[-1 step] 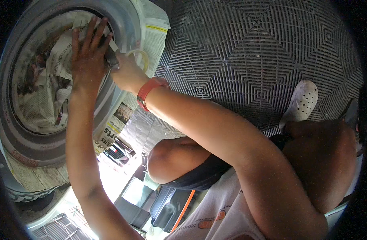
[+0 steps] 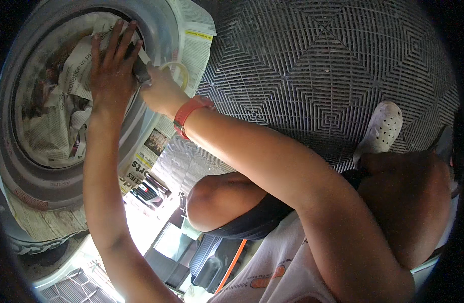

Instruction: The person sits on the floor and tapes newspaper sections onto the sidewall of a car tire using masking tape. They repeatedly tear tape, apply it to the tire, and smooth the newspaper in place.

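The left hand [image 2: 110, 73] rests with fingers spread on the newspaper [image 2: 76, 73] beneath them, the right hand's [image 2: 164, 93] fingers pinch a dark piece [image 2: 140, 69] just beside, and the grey tire [image 2: 50, 184] rings the newspaper, position unchanged from the preceding picture, indicating a steady hold.

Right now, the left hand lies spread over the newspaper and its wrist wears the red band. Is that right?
Not quite: the head view shows the red band on the wrist of the right hand. The left hand does lie spread over the newspaper.
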The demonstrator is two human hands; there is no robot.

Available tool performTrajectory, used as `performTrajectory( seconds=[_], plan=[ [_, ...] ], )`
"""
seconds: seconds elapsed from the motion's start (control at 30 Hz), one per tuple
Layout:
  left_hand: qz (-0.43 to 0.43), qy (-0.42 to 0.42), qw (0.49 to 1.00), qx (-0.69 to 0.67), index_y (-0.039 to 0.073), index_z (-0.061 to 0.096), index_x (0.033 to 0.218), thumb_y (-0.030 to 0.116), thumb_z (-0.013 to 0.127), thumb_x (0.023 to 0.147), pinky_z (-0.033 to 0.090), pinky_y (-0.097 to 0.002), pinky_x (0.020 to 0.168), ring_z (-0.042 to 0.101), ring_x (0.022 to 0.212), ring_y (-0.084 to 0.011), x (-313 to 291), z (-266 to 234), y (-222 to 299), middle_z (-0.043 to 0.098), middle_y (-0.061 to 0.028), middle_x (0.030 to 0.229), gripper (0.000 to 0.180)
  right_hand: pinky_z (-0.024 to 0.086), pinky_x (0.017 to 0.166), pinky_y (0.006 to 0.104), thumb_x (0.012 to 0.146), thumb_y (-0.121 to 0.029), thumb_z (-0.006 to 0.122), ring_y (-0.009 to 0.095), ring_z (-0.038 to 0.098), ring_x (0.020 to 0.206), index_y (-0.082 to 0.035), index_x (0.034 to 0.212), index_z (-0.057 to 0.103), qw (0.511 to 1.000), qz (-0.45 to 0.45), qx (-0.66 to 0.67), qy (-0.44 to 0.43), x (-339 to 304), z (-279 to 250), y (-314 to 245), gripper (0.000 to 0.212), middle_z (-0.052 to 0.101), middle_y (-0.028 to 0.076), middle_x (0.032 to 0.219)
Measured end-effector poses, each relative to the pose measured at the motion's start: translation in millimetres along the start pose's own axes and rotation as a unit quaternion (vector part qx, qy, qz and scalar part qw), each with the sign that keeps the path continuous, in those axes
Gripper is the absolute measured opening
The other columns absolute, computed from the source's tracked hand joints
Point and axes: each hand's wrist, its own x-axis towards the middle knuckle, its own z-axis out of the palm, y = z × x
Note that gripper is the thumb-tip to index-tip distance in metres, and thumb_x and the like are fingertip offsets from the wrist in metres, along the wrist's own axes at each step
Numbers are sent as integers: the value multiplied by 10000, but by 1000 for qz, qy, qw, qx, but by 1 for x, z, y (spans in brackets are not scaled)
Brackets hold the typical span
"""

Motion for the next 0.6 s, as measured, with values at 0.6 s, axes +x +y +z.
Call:
performTrajectory(
  seconds=[0.6],
  plan=[
    [11, -21, 999, 36, 399, 681, 1475, 508, 672, 903, 6, -554, 1381, 100, 1701, -207, 3, 3, 1, 156, 59, 1843, 583, 518, 1051, 600, 947, -76, 602, 451, 643, 1292, -1, 1400, 687, 892, -194, -360, -193, 44, 6, -1, 467, 682, 240, 1416]
  ],
)
